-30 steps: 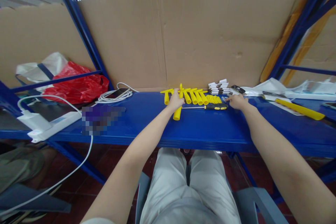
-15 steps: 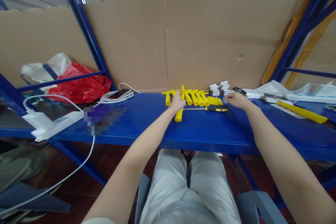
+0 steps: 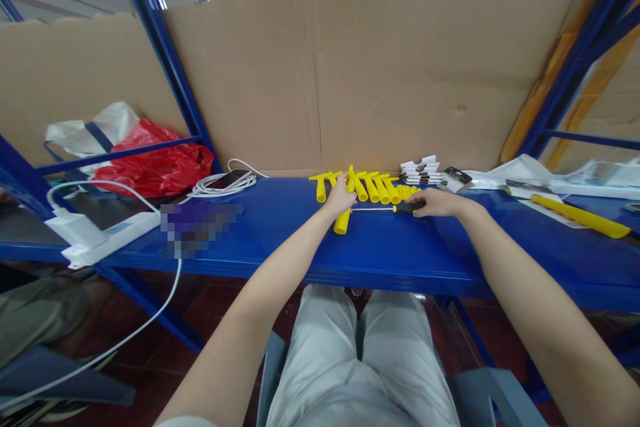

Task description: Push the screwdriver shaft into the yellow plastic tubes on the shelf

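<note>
My left hand (image 3: 341, 195) is closed round a yellow T-shaped plastic piece with a tubular handle (image 3: 342, 223), its open end towards me. Several similar yellow T-shaped pieces (image 3: 373, 192) lie in a row behind and beside it. On the right, my right hand (image 3: 429, 203) grips the black and yellow handle of a screwdriver (image 3: 400, 209), whose shaft points left towards the held piece. Small yellow parts (image 3: 406, 192) lie in a line just behind the screwdriver. A stack of white and dark cards (image 3: 420, 171) sits at the back near my right hand.
On the blue shelf (image 3: 280, 233), a yellow-handled tool (image 3: 580, 215) lies at right, near a black card (image 3: 456, 178). At left are a coiled white cable (image 3: 220, 188), a power strip (image 3: 113, 240) and a red bag (image 3: 160, 160). A cardboard sheet (image 3: 400, 73) stands behind.
My right hand has moved left and towards me, from beside the small yellow parts onto the screwdriver handle. My left hand keeps hold of the yellow T-shaped piece.
</note>
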`<state>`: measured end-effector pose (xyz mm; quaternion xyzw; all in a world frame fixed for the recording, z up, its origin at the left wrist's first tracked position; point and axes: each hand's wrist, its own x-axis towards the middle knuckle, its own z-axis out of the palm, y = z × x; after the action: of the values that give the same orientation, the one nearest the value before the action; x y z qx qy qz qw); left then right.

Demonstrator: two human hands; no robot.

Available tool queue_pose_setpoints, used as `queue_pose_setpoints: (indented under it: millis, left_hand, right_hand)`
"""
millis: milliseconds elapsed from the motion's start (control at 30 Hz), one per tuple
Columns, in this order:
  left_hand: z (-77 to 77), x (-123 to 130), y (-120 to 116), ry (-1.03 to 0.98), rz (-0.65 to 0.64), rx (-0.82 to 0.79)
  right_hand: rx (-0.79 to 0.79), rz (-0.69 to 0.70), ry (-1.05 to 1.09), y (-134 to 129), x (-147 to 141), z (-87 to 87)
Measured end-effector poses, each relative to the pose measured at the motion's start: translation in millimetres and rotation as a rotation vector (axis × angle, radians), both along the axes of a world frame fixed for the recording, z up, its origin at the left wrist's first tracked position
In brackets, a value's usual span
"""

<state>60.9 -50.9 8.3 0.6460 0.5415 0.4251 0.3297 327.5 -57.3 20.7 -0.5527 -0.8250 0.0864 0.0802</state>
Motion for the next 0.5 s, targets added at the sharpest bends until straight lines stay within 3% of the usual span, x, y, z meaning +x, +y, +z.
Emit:
queue_pose_setpoints:
  millis: [100,200,300,500]
  left_hand:
    - [1.0,0.0,-0.9,0.000,-0.011,-0.002]
    - [2.8,-0.3,-1.8,-0.010,-0.013,-0.010]
    - [5.2,-0.5,-3.3,-0.031,-0.001,-0.029]
    - [7.7,-0.8,-5.6,-0.067,-0.001,-0.071]
  right_hand:
    - [0.014,-0.022,-0.100,-1.3,-5.5,0.7]
    - [0.146,-0.097,-0.196,-1.3,-5.6,1.8]
    - [0.323,-0.164,-0.166,1.9,2.1,1.5]
    - [0.512,-0.299,-0.029,5.6,20.4,1.0]
